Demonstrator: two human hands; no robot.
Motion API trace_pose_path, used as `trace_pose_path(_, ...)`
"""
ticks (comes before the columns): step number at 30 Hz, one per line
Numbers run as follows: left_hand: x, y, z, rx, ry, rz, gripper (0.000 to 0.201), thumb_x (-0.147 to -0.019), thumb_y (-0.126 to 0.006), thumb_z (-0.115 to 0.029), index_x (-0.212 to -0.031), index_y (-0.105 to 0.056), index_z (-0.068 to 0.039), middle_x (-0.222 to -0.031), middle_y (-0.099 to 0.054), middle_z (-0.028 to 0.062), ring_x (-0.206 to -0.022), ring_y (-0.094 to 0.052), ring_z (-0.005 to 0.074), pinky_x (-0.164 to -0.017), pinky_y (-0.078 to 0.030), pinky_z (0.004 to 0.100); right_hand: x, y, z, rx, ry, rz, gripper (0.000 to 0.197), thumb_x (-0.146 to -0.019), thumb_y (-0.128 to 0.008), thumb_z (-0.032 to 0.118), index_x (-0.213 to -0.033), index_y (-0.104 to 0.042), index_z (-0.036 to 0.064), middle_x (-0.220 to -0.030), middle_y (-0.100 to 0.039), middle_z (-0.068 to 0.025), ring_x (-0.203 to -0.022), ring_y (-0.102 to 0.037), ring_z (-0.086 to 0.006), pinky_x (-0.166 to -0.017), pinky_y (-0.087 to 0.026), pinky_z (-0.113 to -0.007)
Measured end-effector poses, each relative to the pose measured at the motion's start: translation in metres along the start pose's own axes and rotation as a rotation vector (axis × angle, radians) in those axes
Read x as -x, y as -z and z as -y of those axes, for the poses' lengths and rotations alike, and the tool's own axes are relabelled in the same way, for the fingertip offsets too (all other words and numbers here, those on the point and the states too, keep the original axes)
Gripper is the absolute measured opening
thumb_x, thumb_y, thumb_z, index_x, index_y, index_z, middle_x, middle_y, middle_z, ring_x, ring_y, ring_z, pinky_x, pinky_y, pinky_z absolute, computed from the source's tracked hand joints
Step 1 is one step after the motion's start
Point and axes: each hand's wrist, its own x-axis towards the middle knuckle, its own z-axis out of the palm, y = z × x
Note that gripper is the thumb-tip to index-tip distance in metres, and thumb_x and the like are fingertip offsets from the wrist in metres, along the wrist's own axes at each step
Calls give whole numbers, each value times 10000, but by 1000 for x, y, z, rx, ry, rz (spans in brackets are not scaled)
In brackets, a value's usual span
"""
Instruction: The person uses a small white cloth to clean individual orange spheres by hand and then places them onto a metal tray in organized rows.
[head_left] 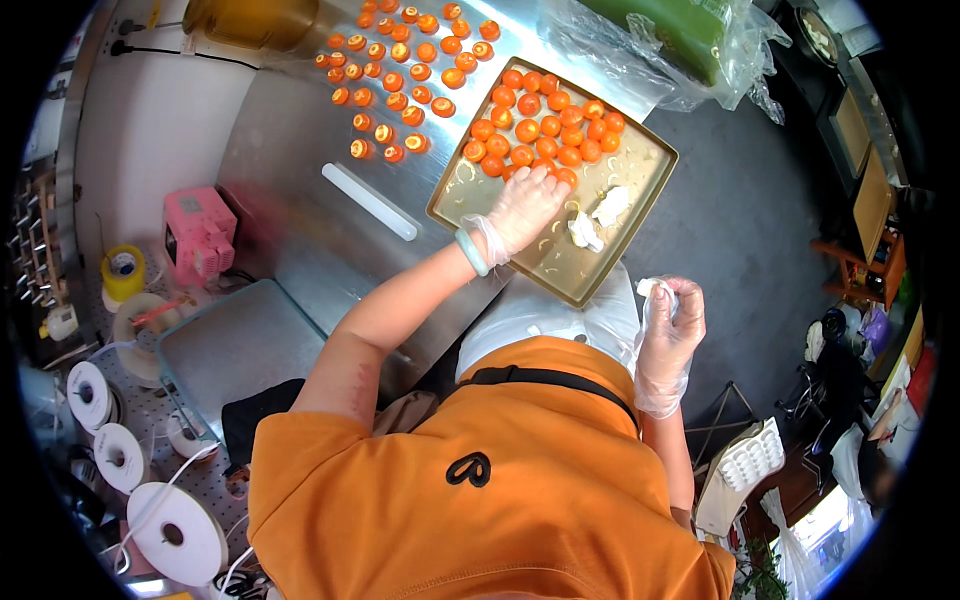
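A gold baking tray (650, 205) stands on the metal table, and shiny orange balls (549, 126), like egg yolks or cherry tomatoes, crowd its far part. My left hand (525, 208), in a clear plastic glove, has its fingers curled down at the near edge of these balls; its fingertips are hidden. Right of that hand, crumpled white tissue (584, 232) and small pale curved bits lie in the tray. My right hand (672, 335), also gloved, is raised beside the tray's near right edge. Between its thumb and fingers it pinches a small crumpled white tissue (650, 287).
Several orange pieces with pale tops (396, 101) stand in rows on the metal table (290, 140). A white bar (370, 202) lies left of the tray. Clear plastic film (640, 60) lies at the far right. A pink device (200, 235) and white spools (178, 533) sit at left.
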Motion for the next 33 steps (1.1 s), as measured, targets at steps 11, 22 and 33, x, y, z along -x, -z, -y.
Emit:
trace_pose_path(11, 1, -4, 13, 4, -138, 44, 274, -724, -658, -163, -974, -565, -100, -850, -557, 36, -883, -540, 206, -773, -439, 330, -5, 12, 0, -51, -13, 12, 43, -900, -579, -6, -929, -565, 23, -886, -566, -9, -816, -499, -75, -742, -430, -219)
trace_pose_path(22, -7, -2, 14, -109, -221, 168, 227, -718, -675, -204, -916, -609, -112, -847, -559, 21, -891, -545, 194, -755, -442, 314, -3, 16, -4, -13, 21, -30, 49, -892, -585, -14, -926, -569, 17, -885, -569, -15, -837, -510, -85, -762, -434, -225)
trace_pose_path(33, -7, -2, 21, 79, -226, 133, 281, -684, -719, -197, -922, -604, -102, -877, -549, 37, -889, -544, 206, -763, -466, 317, -3, 19, -7, -65, -1, -45, 45, -895, -589, -7, -925, -572, 20, -885, -563, -4, -832, -503, -77, -767, -431, -221)
